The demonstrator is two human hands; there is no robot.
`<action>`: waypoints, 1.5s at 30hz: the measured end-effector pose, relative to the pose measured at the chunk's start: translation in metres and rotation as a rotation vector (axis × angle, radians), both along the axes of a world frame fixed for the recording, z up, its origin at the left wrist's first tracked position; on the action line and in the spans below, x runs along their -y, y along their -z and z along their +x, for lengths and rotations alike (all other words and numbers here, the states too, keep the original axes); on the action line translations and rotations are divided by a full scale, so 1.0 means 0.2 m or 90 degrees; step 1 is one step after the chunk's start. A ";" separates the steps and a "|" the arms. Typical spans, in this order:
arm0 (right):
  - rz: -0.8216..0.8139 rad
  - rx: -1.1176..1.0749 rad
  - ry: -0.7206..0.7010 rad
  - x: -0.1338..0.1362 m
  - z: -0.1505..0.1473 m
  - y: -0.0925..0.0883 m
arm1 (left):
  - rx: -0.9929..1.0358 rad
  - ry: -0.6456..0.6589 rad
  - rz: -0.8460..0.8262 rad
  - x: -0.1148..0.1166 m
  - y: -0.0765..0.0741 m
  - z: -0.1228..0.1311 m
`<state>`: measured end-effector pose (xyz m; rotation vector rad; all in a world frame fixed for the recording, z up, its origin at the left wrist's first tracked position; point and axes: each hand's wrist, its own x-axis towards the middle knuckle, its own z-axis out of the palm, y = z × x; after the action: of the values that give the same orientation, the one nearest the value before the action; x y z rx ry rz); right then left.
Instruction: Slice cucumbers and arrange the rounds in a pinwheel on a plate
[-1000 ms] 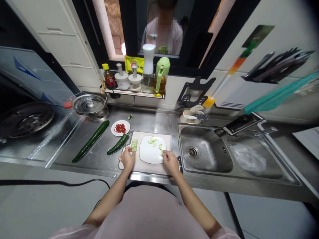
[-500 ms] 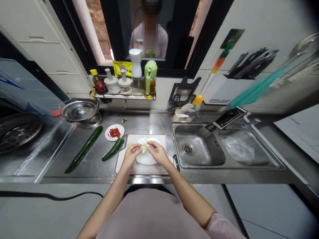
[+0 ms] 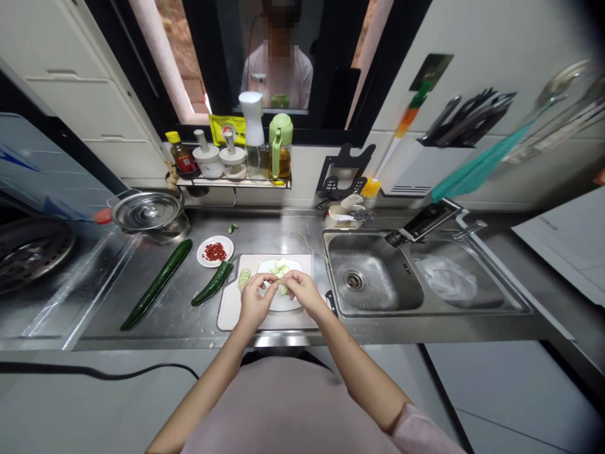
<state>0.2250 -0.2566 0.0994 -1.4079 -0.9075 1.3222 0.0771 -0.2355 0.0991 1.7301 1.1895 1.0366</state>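
My left hand point(image 3: 258, 299) and my right hand point(image 3: 305, 295) meet at the fingertips above a white plate point(image 3: 283, 304). Both pinch a thin cucumber slice point(image 3: 283, 290), which the fingers partly cover. Behind the fingertips, several pale green cucumber slices point(image 3: 280, 267) lie on the plate. Under it is a light cutting board point(image 3: 231, 312), where a row of overlapping slices point(image 3: 244, 278) rests beside my left hand. A cut piece of cucumber point(image 3: 212, 285) lies left of the board. The black handle of a knife point(image 3: 331, 303) shows past my right wrist.
A whole cucumber point(image 3: 155, 287) and a small dish of chopped red pieces point(image 3: 215, 251) are on the left counter, near a lidded steel pot point(image 3: 150, 214). On the right is a double sink point(image 3: 378, 309). Bottles and jars stand on a rack point(image 3: 236, 183) under the window.
My fingertips have come together around the slice, which lay flat and visible in my left fingers before. More of the slices on the plate and board now show. The view has shifted slightly.
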 end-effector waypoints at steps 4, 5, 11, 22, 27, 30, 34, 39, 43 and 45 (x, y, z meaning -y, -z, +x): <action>-0.045 -0.048 0.006 0.00 0.00 -0.01 | -0.068 0.007 0.053 0.01 -0.02 0.00; -0.052 -0.057 0.007 0.00 0.00 -0.01 | -0.069 0.009 0.053 0.01 -0.02 0.01; -0.014 -0.024 0.012 0.01 0.02 -0.01 | 0.101 -0.024 -0.198 0.02 0.02 0.03; 0.083 0.077 -0.102 0.01 0.10 -0.03 | 0.370 0.049 -0.531 -0.03 0.01 0.04; 0.007 0.073 -0.109 0.01 0.12 -0.01 | 0.328 0.061 -0.386 -0.05 0.06 0.05; -0.024 0.067 -0.109 0.01 0.13 0.00 | 0.284 0.064 -0.331 -0.04 0.08 0.05; -0.056 0.033 -0.120 0.03 0.13 0.02 | 0.247 0.066 -0.291 -0.02 0.11 0.05; -0.129 -0.033 -0.149 0.07 0.12 0.09 | 0.212 0.045 -0.276 0.01 0.16 0.04; -0.161 -0.064 -0.143 0.12 0.11 0.15 | 0.186 0.034 -0.281 0.04 0.21 0.04; -0.167 -0.066 -0.138 0.13 0.10 0.17 | 0.175 0.032 -0.283 0.06 0.22 0.05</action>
<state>0.2459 -0.2831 0.0656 -1.4516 -0.8586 1.7130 0.0862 -0.2474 0.0547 1.2241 1.0933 0.8670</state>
